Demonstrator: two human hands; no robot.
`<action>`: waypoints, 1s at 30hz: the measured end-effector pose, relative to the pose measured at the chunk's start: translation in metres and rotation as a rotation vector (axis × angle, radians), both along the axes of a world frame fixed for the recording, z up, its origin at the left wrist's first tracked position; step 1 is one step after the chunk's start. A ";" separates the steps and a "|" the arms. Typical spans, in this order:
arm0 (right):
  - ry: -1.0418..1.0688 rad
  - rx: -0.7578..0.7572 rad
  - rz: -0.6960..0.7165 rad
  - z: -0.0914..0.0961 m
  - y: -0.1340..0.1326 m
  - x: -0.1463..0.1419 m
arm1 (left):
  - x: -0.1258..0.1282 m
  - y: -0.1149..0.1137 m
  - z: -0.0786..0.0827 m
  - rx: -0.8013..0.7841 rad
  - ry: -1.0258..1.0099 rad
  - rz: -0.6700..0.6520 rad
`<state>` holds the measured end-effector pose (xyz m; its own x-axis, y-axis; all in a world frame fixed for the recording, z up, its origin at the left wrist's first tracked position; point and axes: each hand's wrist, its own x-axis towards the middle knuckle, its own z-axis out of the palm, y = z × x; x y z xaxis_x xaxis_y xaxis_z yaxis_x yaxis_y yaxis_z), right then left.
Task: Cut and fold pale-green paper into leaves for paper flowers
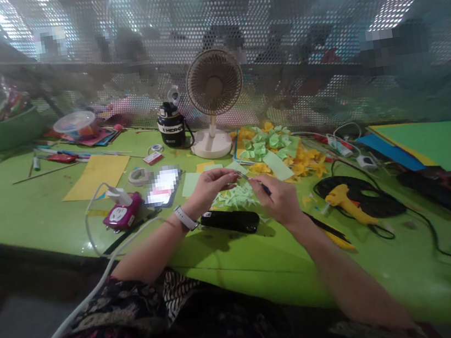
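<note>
Dark floral cloth (pixel 139 335) of the person's clothing fills the bottom edge, with a thick white cable (pixel 74 313) running up along its left side. Beyond it stretches a glossy bright-green tabletop (pixel 220 258), over which the two bare hands meet almost fingertip to fingertip. The right hand (pixel 280 199) is curled closed around a slim tool with a dark handle and a thin metallic tip (pixel 267 189), which points toward the left hand (pixel 209 188). That left hand, its wrist wearing a watch with a pale strap (pixel 185 218), has thumb and forefinger brought close together at the tip; whether they pinch the metal or some tiny scrap, I cannot tell.

Beneath the fingers lies a loose heap of pale-green cut paper pieces (pixel 239 196). Near the left wrist, on the person's side, is a long glossy black object with rounded ends (pixel 232 222). By the right forearm lies a yellow-and-black cutter (pixel 338 238), and farther right a yellow plastic glue gun (pixel 350 206) rests on a black oval mat (pixel 390 205). Behind the heap sit folded yellow and green paper flowers (pixel 275 139), near a round beige fan (pixel 215 88) and a black flask (pixel 172 135)
</note>
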<state>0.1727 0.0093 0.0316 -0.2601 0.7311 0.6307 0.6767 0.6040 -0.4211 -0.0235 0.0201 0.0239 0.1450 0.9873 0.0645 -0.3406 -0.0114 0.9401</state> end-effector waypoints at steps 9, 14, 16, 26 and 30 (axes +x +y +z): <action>-0.089 0.007 -0.023 -0.005 0.002 -0.001 | 0.001 -0.001 -0.002 0.076 0.038 -0.071; -0.073 -0.016 0.002 -0.002 0.003 0.000 | 0.001 -0.001 -0.001 0.096 0.042 -0.091; -0.068 -0.022 0.010 -0.001 0.002 0.000 | 0.001 -0.001 -0.002 0.117 0.056 -0.086; -0.060 -0.031 0.072 0.001 0.001 0.001 | 0.002 -0.005 0.002 0.223 0.140 0.005; -0.055 -0.044 0.094 0.002 0.001 0.002 | 0.002 -0.004 0.000 0.232 0.130 0.001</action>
<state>0.1745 0.0098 0.0337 -0.3628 0.7283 0.5814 0.6406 0.6480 -0.4120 -0.0212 0.0163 0.0243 0.1662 0.9485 0.2695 -0.2167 -0.2315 0.9484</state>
